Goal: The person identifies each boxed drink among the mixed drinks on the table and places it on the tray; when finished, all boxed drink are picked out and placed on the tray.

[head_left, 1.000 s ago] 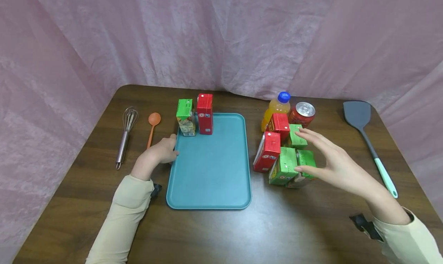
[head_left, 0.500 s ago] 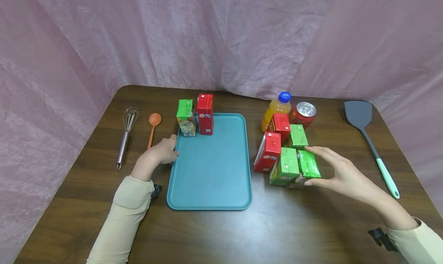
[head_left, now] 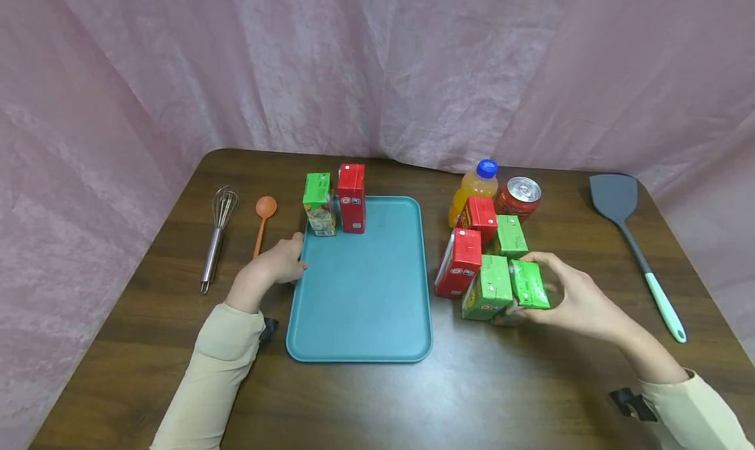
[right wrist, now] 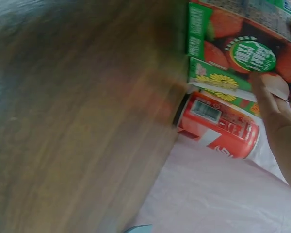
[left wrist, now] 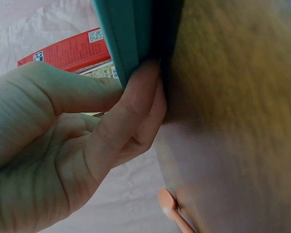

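My left hand (head_left: 277,261) holds the left rim of a blue-green tray (head_left: 360,293), thumb on top and fingers tucked under its edge (left wrist: 120,43). On the tray's far left stand a green juice box (head_left: 319,204) and a red juice box (head_left: 352,201). At the right, my right hand (head_left: 580,306) grips another green juice box (head_left: 529,283) between thumb and fingers. The right wrist view shows strawberries printed on this box's side (right wrist: 228,39). Close against it are two more green boxes (head_left: 494,283) (head_left: 510,235), with two red boxes (head_left: 460,260) (head_left: 479,215) to their left.
Behind the boxes stand an orange drink bottle (head_left: 474,191) with a blue cap and a red can (head_left: 519,196). A spatula (head_left: 616,201) lies far right. Left of the tray lie a whisk (head_left: 219,230) and an orange spoon (head_left: 265,209). A pink curtain (head_left: 377,63) hangs behind the table.
My right hand has come down and closed its thumb and fingers on the near-right green juice box. My left hand stays at the tray's rim.
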The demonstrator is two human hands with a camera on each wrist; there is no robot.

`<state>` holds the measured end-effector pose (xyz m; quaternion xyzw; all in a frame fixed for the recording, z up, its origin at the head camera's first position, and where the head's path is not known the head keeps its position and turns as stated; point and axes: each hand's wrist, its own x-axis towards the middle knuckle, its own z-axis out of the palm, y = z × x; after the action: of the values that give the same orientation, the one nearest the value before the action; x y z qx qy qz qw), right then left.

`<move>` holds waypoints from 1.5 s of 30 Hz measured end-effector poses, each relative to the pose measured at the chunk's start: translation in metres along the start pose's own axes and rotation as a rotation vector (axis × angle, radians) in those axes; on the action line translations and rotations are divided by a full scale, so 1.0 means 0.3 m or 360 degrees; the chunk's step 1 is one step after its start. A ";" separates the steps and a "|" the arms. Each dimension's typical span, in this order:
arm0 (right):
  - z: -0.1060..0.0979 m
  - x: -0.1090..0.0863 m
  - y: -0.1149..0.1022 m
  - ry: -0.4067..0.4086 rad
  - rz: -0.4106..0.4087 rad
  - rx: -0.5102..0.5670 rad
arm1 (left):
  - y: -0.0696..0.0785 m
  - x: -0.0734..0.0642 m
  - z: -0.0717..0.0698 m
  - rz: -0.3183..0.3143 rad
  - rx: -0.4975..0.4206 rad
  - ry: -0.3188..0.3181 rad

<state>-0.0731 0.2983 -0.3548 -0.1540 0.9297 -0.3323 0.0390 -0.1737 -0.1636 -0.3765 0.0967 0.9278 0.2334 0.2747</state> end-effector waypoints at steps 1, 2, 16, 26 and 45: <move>0.000 -0.004 0.001 0.0025 0.0005 -0.0006 | 0.001 -0.001 0.001 -0.0004 -0.0005 -0.0001; 0.000 -0.008 0.002 0.0045 0.0010 -0.0008 | 0.002 -0.001 0.003 -0.0001 -0.0009 -0.0003; -0.100 -0.082 -0.099 0.0220 -0.0135 0.0088 | -0.010 -0.002 0.030 -0.0005 0.0009 -0.0015; -0.255 -0.096 -0.222 0.0606 -0.0578 0.0149 | 0.000 0.003 0.021 -0.0002 0.0005 -0.0032; -0.007 0.268 -0.580 0.0725 -0.0460 0.0388 | -0.002 0.006 -0.001 -0.0006 -0.0001 -0.0031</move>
<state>-0.1046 0.1474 -0.2411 -0.2003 0.8362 -0.4698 -0.2000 -0.1753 -0.1637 -0.3773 0.0972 0.9252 0.2322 0.2841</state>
